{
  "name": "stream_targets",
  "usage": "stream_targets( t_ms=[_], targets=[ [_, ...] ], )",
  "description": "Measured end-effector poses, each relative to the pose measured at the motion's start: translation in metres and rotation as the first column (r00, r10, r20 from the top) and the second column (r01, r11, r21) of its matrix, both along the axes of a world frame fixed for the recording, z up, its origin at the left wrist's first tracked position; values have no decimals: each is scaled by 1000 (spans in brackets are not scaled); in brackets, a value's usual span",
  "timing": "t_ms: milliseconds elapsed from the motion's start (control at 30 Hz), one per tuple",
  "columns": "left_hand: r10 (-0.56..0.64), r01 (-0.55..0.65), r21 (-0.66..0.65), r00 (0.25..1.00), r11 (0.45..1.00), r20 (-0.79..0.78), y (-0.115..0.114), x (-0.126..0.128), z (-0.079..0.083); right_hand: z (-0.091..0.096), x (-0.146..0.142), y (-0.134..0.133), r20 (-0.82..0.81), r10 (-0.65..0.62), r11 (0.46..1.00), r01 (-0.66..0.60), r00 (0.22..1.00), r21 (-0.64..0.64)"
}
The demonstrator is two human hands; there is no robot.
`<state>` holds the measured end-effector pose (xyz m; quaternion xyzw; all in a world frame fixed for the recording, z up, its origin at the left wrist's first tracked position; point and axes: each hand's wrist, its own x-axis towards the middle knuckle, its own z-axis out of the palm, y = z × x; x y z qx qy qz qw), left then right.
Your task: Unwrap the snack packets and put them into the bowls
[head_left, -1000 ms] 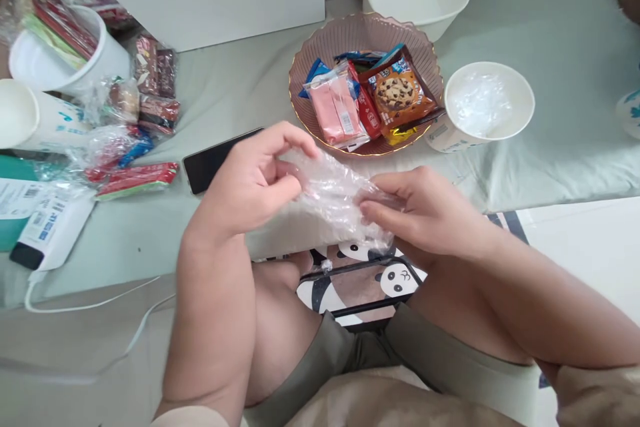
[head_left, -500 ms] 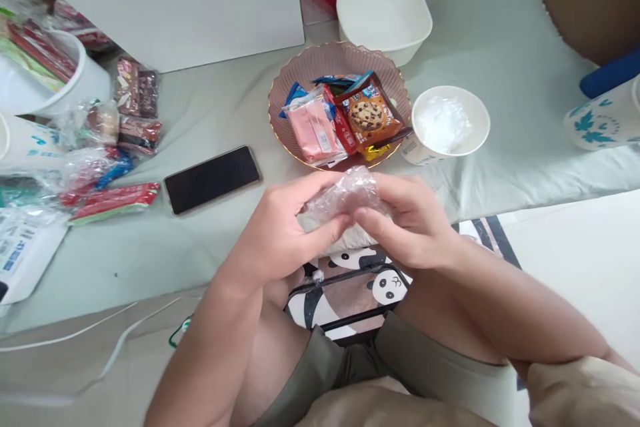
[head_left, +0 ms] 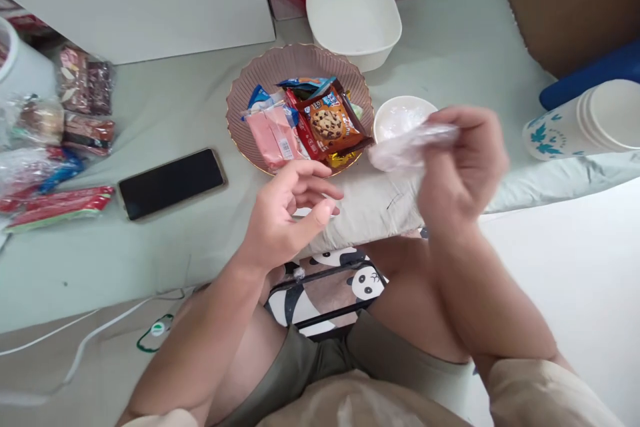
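Note:
My right hand is closed round a crumpled clear plastic wrapper, held just above and in front of a white paper cup that has more clear plastic inside. My left hand hovers loosely open and holds nothing, below a pink ribbed plate. Several snack packets lie on that plate, among them a pink packet and a chocolate-chip cookie packet.
A black phone lies left of the plate. More snack packets are piled at the far left. A white square bowl stands behind the plate, stacked paper cups lie at the right, and a white cable runs at lower left.
Both hands were crumpling the wrapper together. Now my left hand has let go, and my right hand has carried the balled wrapper up and right toward the white cup.

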<state>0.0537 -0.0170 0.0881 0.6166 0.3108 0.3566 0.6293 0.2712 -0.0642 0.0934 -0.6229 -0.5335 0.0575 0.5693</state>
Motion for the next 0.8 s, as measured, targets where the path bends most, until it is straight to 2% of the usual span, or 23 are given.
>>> stream_targets(
  t_ms=[100, 167, 267, 433, 633, 800],
  targets=[
    [-50, 50, 14, 999, 999, 17, -2, 13, -3, -9, 36, 9, 61, -142, 988, 138, 988, 67],
    [-81, 81, 37, 997, 996, 15, -1, 21, -3, -17, 53, 14, 135, -138, 990, 141, 981, -9],
    [-107, 105, 67, 994, 992, 22, 0, 31, -1, -23, 62, 18, 253, -86, 975, 134, 964, -180],
    [-105, 99, 110, 993, 989, 51, 3, 38, -3, -12, 54, 16, 478, -48, 903, 243, 877, -355],
    [-118, 111, 115, 991, 987, 55, 4, 37, -4, 7, 36, 5, 512, 165, 819, 172, 843, -547],
    [-115, 107, 102, 990, 989, 84, 4, 32, -3, 6, 20, 1, 510, 247, 792, 131, 824, -596]
  ],
)
